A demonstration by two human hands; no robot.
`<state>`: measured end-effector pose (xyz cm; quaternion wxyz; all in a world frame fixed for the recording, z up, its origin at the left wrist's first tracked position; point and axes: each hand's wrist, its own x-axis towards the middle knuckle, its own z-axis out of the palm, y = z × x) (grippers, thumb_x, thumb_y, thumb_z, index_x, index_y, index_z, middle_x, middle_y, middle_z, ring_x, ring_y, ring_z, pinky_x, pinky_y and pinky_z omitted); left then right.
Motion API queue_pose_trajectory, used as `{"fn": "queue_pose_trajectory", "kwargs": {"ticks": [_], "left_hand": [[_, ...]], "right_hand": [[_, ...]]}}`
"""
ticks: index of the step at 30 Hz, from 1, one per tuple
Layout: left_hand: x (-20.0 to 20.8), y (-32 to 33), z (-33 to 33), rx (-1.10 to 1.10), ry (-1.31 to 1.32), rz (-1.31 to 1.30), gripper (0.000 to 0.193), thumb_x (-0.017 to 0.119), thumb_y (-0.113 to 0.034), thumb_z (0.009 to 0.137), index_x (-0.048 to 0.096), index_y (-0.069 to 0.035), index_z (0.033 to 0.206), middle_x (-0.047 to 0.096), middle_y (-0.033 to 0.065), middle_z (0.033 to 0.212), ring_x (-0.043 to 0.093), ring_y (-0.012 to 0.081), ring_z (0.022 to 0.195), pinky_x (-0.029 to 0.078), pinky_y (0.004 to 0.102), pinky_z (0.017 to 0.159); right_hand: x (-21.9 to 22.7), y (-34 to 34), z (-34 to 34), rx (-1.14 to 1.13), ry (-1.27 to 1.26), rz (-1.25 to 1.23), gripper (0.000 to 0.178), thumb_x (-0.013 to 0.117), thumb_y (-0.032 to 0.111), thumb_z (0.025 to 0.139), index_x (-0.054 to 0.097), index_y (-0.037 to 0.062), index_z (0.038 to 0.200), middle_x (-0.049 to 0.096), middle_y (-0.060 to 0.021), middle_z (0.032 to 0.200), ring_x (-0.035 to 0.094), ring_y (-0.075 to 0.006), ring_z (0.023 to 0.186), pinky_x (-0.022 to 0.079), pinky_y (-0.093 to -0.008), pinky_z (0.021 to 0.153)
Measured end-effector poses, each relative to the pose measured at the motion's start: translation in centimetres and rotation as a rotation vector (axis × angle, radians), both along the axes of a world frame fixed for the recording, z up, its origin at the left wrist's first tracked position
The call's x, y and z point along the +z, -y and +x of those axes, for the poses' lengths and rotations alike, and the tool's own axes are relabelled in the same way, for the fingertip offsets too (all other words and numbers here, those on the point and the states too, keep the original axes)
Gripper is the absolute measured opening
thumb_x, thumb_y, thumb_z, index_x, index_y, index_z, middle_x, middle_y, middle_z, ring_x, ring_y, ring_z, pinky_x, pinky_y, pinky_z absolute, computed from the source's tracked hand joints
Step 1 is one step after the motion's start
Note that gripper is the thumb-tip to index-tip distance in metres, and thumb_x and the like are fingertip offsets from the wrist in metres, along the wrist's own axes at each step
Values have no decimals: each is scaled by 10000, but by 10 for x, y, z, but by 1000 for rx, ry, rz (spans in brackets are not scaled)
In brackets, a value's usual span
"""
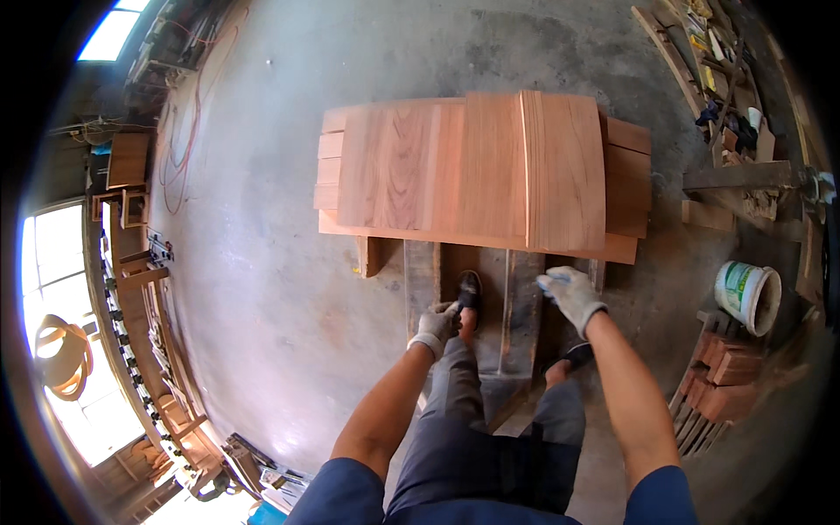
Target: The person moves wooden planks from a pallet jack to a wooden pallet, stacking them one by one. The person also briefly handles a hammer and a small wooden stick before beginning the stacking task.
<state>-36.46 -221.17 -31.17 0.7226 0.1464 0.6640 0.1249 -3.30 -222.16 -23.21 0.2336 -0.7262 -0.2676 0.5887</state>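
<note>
Wide reddish-brown wooden panels (398, 166) lie flat in a stack in front of me, over more boards whose ends stick out on both sides. One panel (564, 171) at the right overlaps its neighbour, with a pale raised edge between them. My left hand (436, 325), in a whitish work glove, is closed near my knee; something small and dark shows at its fingertips, too small to name. My right hand (570, 296), gloved too with bluish fingertips, hovers just off the stack's near edge, fingers loosely bent and apart, nothing seen in it. Neither hand touches the panels.
Under the stack runs a support of dark rails (522, 302), with my feet among them. To the right stand a white bucket (748, 296) and a pile of reddish wood blocks (724, 376). Scrap timber (739, 96) lies far right; a red hose (186, 162) runs along the left.
</note>
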Motion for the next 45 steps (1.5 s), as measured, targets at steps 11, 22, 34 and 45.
{"fn": "queue_pose_trajectory", "kwargs": {"ticks": [11,22,34,45], "left_hand": [[87,14,-22,-778,-238,208,442,707,-292,888,635,17,1196,700,133,1101,646,210,1043,483,317,924],[-41,-111,38,-597,-437,752,619,668,-354,901,493,12,1369,617,252,1239,596,332,1169,459,388,988],[-69,-166,87,-577,-413,485,682,644,-444,906,462,-24,1411,670,234,1125,631,360,1097,478,406,945],[-45,-64,12,-494,-100,329,413,648,-231,958,559,25,1269,682,95,1095,624,155,982,507,307,885]], "right_hand": [[-120,-82,-111,-883,-612,-221,779,849,454,729,478,147,1342,471,-86,1303,517,-343,1139,465,-512,933],[-151,-101,-105,-1015,-714,-58,577,862,367,740,587,170,1207,580,-69,1151,576,-305,966,513,-480,851],[-132,-97,-103,-728,-447,-86,841,754,539,803,435,49,1408,548,-87,1335,647,-315,1075,572,-424,797],[-150,42,-135,-294,-343,-200,741,807,435,779,533,29,1335,632,-78,1209,594,-200,1108,487,-328,922]]}}
